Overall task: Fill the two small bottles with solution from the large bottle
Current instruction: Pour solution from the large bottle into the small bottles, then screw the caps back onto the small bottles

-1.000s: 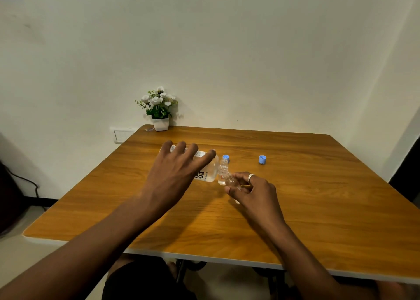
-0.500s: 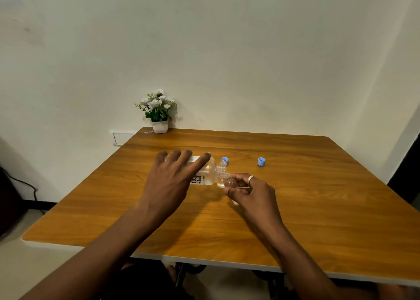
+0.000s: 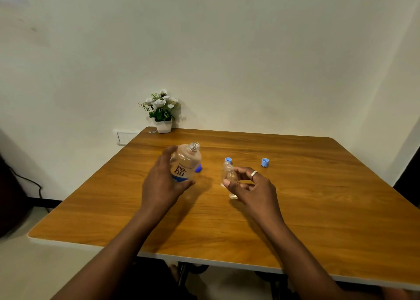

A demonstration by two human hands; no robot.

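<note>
A wood-grain bench with a pale edge stands against a plain cream wall, a wall socket just off its far left corner. A small white pot of white flowers sits at that corner. The left hand has its fingers clasped around the uncapped large bottle, nearly upright. The right hand grips 1 small bottle at centre. 2 light blue caps lie beyond.
</note>
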